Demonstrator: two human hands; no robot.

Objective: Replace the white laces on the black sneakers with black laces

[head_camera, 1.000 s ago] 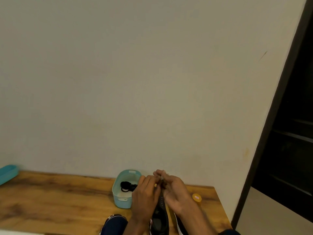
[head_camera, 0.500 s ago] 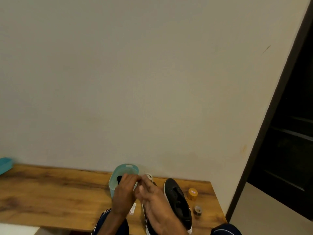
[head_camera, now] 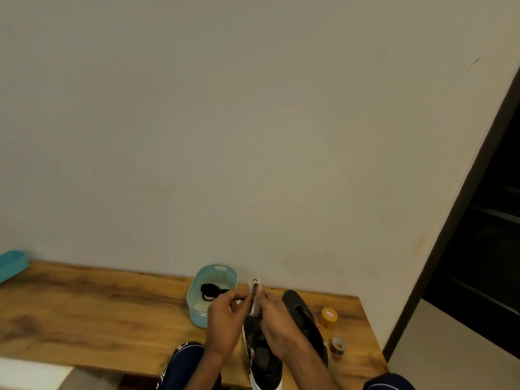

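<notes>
A black sneaker [head_camera: 263,358] with a white sole is held upright near the table's front edge. My left hand [head_camera: 225,323] and my right hand [head_camera: 277,319] meet at its raised front end, both pinching a white lace [head_camera: 254,295] there. A second black sneaker [head_camera: 305,319] lies on the table just right of my right hand. Black laces [head_camera: 209,291] sit coiled inside a light blue tub [head_camera: 198,312] at the back, just beyond my left hand.
A wooden table [head_camera: 98,311] runs along a plain wall. A yellow jar [head_camera: 329,316] and a small tape roll [head_camera: 337,344] stand near its right end. A teal box [head_camera: 11,264] sits at the far left. A dark doorway is on the right.
The view has shifted, so the second sneaker, jar and tape roll now show. Both hands stay together on the white lace at the held sneaker's front end.
</notes>
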